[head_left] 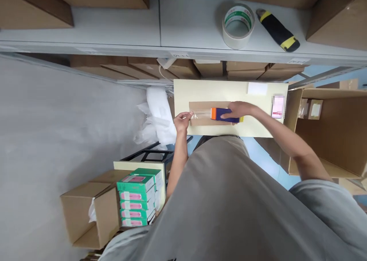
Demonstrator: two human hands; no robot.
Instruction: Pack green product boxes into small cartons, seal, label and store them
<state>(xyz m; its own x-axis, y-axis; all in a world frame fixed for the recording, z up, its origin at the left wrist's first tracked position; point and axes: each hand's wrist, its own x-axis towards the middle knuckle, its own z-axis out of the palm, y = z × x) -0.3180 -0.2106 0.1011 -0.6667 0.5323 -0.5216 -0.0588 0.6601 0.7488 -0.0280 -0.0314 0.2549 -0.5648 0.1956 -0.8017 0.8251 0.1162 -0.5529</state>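
A flat brown carton [203,121] lies on the cream-coloured work board, with a shiny clear strip of tape [200,115] along its middle. My left hand [182,122] is at the carton's left end, thumb and fingertips pinched together at the end of the strip. From above, my right hand [238,110] grips a dark blue tape dispenser [223,113] with an orange front and a yellow rear end. It rests on or just over the right half of the carton, the strip reaching its orange end. My right fingers partly cover it.
Above the board [183,91] runs a grey shelf [189,31] bearing a tape roll [237,29] and a black-and-yellow utility knife [276,29]. A phone [277,106] lies at the board's right. A large open box [329,138] stands rightward; white wrap [160,115] and green boxes [137,200] are leftward.
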